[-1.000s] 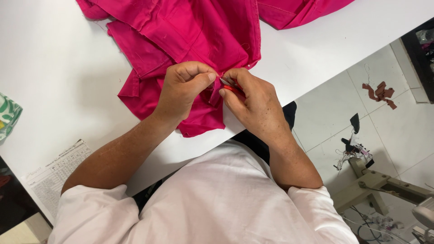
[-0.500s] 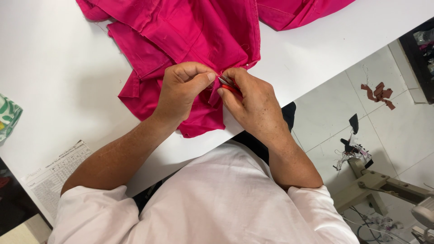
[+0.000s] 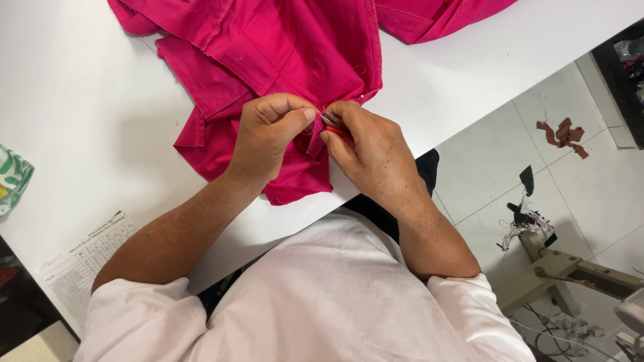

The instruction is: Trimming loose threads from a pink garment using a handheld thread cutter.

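From the head camera I look straight down on a bright pink cotton garment [image 3: 282,60] spread over the upper middle of the frame on a white table [image 3: 80,114], its lower fold reaching the table's near edge at centre. My left hand [image 3: 268,137] sits at the centre of the frame, curled nearly closed, thumb and forefinger pinching a small fold of the pink cloth. My right hand [image 3: 372,157] is just beside it to the right, fingers drawn together around a small metal thread snip with a red handle [image 3: 334,125], whose tip meets the pinched fold; the two hands almost touch there. At the far left edge lies a scrap of green leaf-patterned fabric [image 3: 12,177], and in the lower left a printed paper sheet [image 3: 84,265] lies at the table's edge. On the tiled floor at upper right I see brown cloth offcuts [image 3: 562,134].
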